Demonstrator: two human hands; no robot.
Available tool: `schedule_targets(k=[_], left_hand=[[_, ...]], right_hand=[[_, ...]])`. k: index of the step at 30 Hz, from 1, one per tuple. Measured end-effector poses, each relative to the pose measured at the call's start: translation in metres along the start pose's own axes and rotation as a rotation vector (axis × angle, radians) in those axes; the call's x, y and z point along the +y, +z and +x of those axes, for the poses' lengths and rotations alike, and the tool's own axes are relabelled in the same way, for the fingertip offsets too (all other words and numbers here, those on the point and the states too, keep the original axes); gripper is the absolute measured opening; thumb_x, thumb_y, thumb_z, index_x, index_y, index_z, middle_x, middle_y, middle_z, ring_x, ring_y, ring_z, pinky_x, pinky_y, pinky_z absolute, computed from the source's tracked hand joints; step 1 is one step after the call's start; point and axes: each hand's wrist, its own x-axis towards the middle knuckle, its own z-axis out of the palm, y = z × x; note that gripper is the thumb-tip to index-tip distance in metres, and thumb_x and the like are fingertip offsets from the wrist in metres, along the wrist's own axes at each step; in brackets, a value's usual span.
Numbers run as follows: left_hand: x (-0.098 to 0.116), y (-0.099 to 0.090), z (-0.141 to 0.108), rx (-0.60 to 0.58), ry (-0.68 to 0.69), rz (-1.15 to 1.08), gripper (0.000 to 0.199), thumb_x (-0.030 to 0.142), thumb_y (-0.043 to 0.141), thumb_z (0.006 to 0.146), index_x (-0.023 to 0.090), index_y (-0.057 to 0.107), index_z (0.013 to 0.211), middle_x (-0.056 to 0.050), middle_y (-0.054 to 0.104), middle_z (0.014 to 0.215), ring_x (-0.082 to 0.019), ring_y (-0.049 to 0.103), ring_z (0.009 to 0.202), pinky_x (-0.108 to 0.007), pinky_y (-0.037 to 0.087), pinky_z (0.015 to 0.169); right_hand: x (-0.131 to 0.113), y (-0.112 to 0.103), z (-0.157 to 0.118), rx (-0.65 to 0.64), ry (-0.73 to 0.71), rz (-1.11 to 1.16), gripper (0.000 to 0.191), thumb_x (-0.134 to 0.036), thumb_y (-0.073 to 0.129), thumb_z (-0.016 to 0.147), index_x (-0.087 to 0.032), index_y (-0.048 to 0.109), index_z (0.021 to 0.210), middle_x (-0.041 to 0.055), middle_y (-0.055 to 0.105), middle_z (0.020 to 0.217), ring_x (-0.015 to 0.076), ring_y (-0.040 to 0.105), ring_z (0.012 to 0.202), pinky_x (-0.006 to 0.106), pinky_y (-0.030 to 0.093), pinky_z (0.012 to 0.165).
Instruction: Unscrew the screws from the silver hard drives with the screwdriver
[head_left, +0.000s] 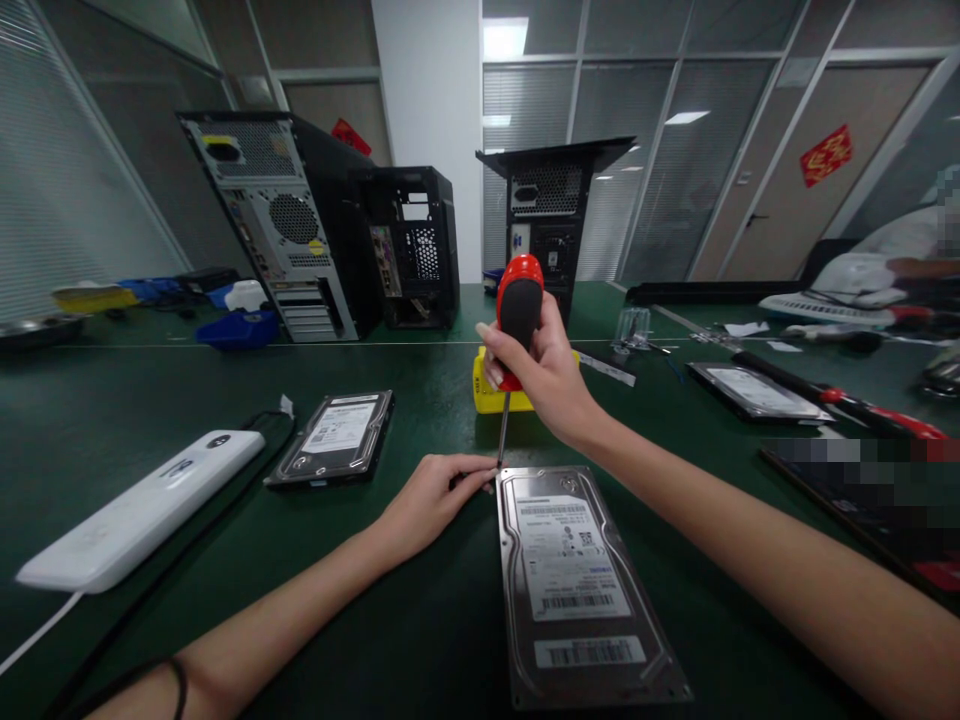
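A silver hard drive [577,560] with a white label lies face up on the green table in front of me. My right hand [546,368] grips the red and black handle of a screwdriver [520,310], held upright. Its thin shaft points down to the drive's far left corner. At that same corner, my left hand [444,495] has its thumb and forefinger pinched together beside the screwdriver tip. Whatever lies between those fingertips is too small to make out. Behind the screwdriver sits a yellow container [487,388], partly hidden by my right hand.
Another hard drive [337,435] and a white power strip [142,510] with cables lie left. A third drive [754,388] and red-handled tools [862,405] are right. Computer cases [289,220] stand at the back, near a blue tray [238,330]. A person [892,245] is at far right.
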Motion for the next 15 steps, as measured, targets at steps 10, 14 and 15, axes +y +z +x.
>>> schedule_targets(k=[10,14,15], left_hand=[[-0.0001,0.0015,0.0014,0.004,0.014,0.006,0.028,0.025,0.047,0.090,0.016,0.067,0.108,-0.005,0.069,0.107,-0.020,0.064,0.097,-0.029,0.047,0.085],[0.0016,0.0007,-0.0001,-0.004,0.001,0.003,0.028,0.026,0.047,0.091,0.016,0.067,0.108,-0.004,0.069,0.108,-0.020,0.064,0.097,-0.029,0.047,0.086],[0.0018,0.0005,-0.0003,-0.007,0.000,0.002,0.028,0.026,0.047,0.091,0.016,0.067,0.108,-0.004,0.069,0.108,-0.020,0.064,0.098,-0.029,0.047,0.086]], right_hand=[[0.0001,0.0017,-0.0014,-0.016,-0.035,-0.025,0.032,-0.027,0.060,0.082,-0.024,0.035,0.102,-0.0061,0.045,0.073,0.0059,0.044,0.052,0.023,0.040,0.050],[-0.0018,0.0002,-0.0007,-0.102,-0.004,0.037,0.016,-0.029,0.050,0.088,-0.022,0.039,0.098,-0.0047,0.046,0.073,0.0069,0.047,0.056,0.024,0.043,0.055],[-0.0022,-0.0001,-0.0003,-0.117,0.000,0.049,0.015,-0.029,0.049,0.088,-0.022,0.039,0.097,-0.0044,0.047,0.075,0.0070,0.047,0.057,0.024,0.044,0.056]])
